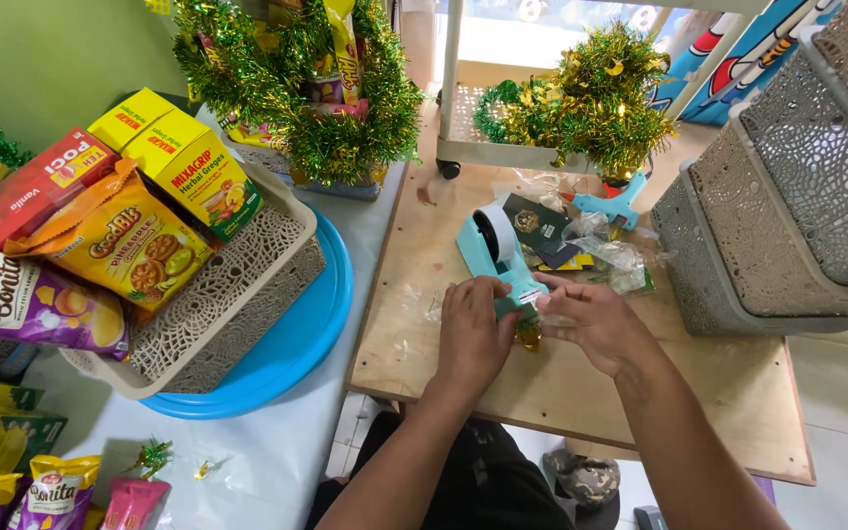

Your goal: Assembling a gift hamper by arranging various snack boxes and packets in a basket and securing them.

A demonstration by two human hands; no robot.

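On the plywood tabletop (503, 393), near its front edge, both hands meet at a teal tape dispenser (498, 257). Largest items: grey lattice baskets (787, 196) stacked at the right edge; a beige lattice basket (238, 294) of snack packets on a blue round tray (296, 363), on the white-covered surface left of the tabletop. Toward the far edge stand two green-and-gold tinsel decorations (591, 98), a teal glue gun (615, 206) and crumpled clear wrappers (615, 260). The left hand (473, 329) rests with curled fingers on the dispenser's front end. The right hand (596, 324) has its grip pinched, apparently on a strip of clear tape drawn from the dispenser. A small gold foil piece (529, 334) lies between the hands.
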